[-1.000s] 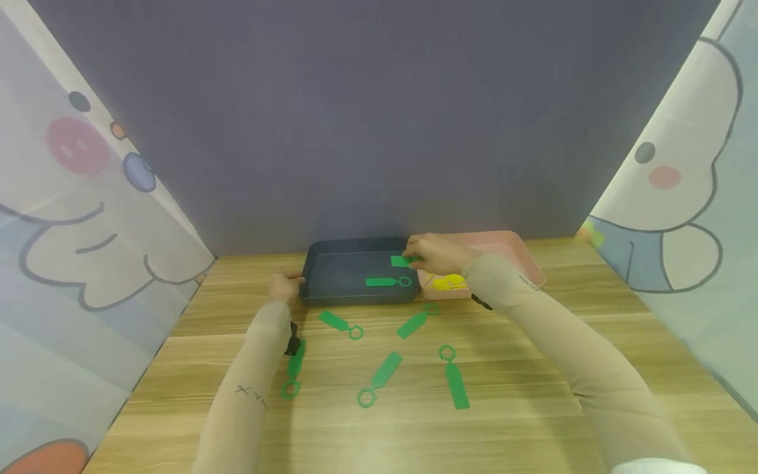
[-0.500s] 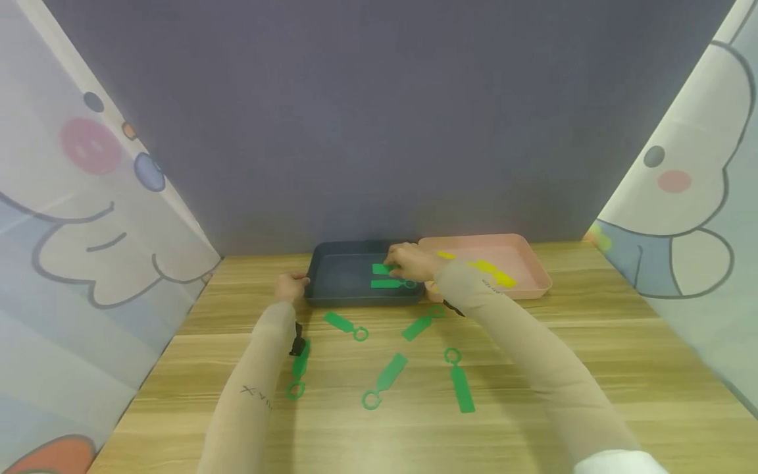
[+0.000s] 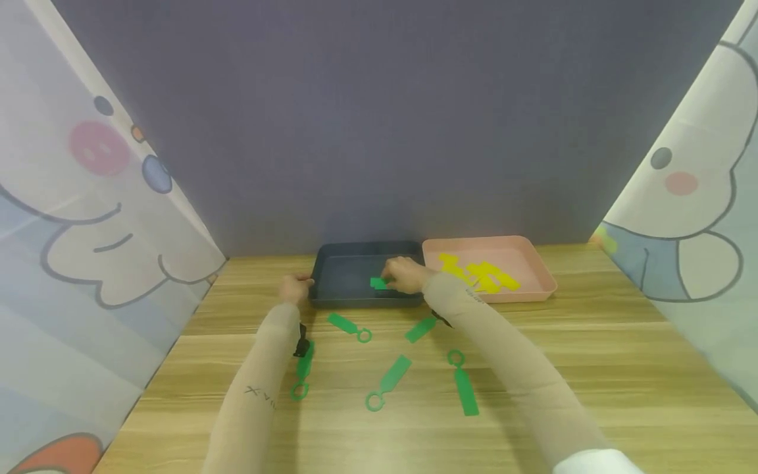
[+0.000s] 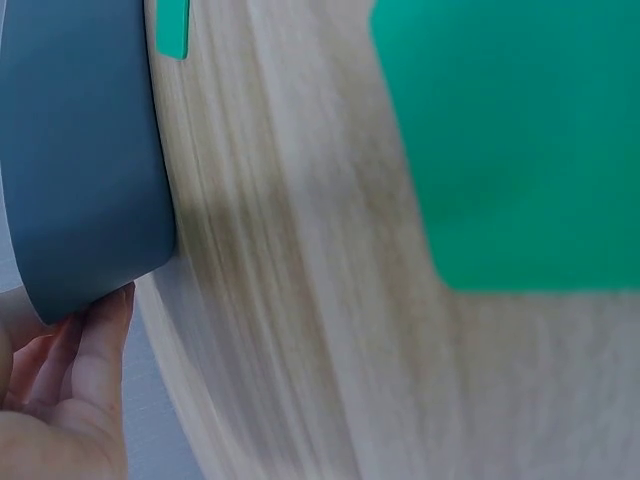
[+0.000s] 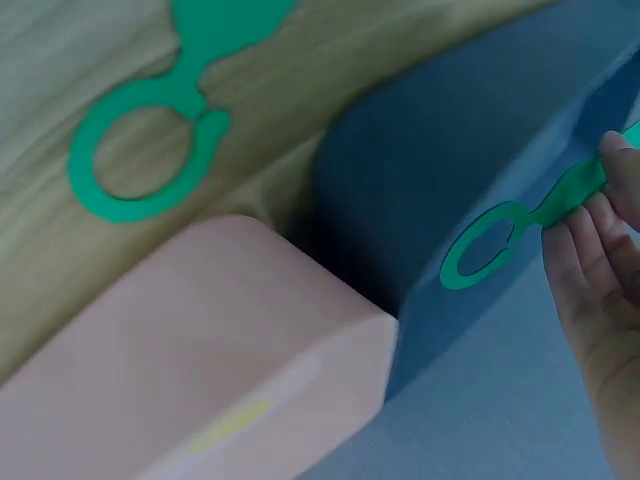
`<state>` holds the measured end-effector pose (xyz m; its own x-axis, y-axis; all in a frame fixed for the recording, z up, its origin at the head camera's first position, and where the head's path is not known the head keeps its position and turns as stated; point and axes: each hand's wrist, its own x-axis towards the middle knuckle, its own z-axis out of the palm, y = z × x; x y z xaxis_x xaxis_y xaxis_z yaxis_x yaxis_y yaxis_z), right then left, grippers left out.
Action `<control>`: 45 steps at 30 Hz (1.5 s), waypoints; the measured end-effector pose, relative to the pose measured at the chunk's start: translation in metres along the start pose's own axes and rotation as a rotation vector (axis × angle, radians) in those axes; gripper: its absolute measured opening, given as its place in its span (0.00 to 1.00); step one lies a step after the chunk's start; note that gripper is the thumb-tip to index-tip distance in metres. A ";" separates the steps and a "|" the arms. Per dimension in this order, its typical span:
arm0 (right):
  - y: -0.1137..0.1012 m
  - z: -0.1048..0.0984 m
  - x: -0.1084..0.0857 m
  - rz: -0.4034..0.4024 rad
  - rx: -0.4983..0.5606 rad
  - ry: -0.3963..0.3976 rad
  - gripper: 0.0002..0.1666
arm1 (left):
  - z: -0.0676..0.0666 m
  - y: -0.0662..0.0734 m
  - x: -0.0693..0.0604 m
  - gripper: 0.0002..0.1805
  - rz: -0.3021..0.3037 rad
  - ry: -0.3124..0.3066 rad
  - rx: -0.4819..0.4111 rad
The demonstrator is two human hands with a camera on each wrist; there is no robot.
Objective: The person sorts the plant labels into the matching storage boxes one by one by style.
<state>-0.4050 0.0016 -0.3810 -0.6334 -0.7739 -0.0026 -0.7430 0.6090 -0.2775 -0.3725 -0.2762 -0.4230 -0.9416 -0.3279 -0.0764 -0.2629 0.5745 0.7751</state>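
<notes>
In the head view, my right hand [image 3: 404, 275] is low over the right part of the dark blue tray [image 3: 340, 304]. It pinches a flat green tag with an open ring end [image 5: 483, 245] between thumb and fingers, its ring free in the right wrist view. Another green tag in that tray is mostly covered by the hand, so I cannot tell whether the two touch. My left hand [image 3: 294, 288] holds the dark tray's left end, thumb and fingers at its wall [image 4: 90, 180] in the left wrist view.
Beside the dark tray stands a pink tray [image 3: 535, 263] with several yellow tags [image 3: 488, 273]. On the wooden table in front lie several green tags, among them a left one [image 3: 343, 323], a middle one [image 3: 395, 373] and a right one [image 3: 466, 392]. A grey panel [image 3: 379, 131] rises behind.
My right hand has moved left and down with the green tag, from the edge between the trays into the dark tray. My left hand stays at the tray's left end.
</notes>
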 end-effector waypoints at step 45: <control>0.012 0.028 0.003 0.068 0.040 -0.042 0.13 | 0.002 0.000 -0.001 0.18 0.000 0.039 -0.022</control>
<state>-0.4097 0.0012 -0.4112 -0.6717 -0.7382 -0.0624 -0.6891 0.6534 -0.3132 -0.3719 -0.2739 -0.4241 -0.9328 -0.3567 -0.0520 -0.2574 0.5582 0.7888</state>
